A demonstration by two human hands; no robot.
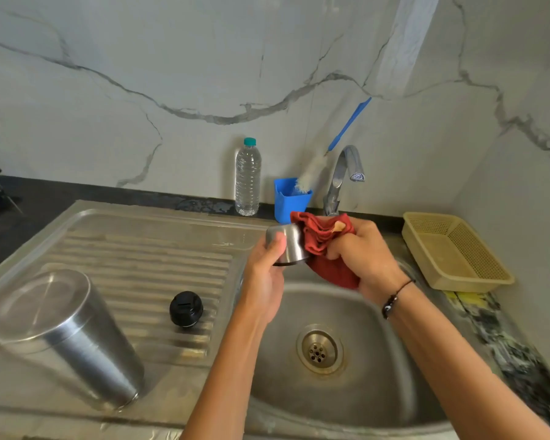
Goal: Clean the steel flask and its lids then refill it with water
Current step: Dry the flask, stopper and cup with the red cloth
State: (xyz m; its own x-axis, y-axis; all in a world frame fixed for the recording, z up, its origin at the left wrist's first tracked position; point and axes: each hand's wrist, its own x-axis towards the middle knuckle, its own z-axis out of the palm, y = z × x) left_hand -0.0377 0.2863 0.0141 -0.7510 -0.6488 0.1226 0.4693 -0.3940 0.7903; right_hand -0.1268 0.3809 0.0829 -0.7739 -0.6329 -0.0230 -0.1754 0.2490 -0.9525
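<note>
We see the steel flask (62,338) standing upside down on the ribbed drainboard (146,249) at far left, the black inner lid (185,309) just right of it on the ribs. Over the sink basin (362,376), our left hand (265,274) grips the steel cup lid (288,244), thumb on its side. Our right hand (362,255) clutches a red cloth (323,242) bunched against that lid. Behind: water bottle (247,177), blue holder (289,200) with bottle brush (334,147), tap (343,179). Beige basket (454,252) far right.
</note>
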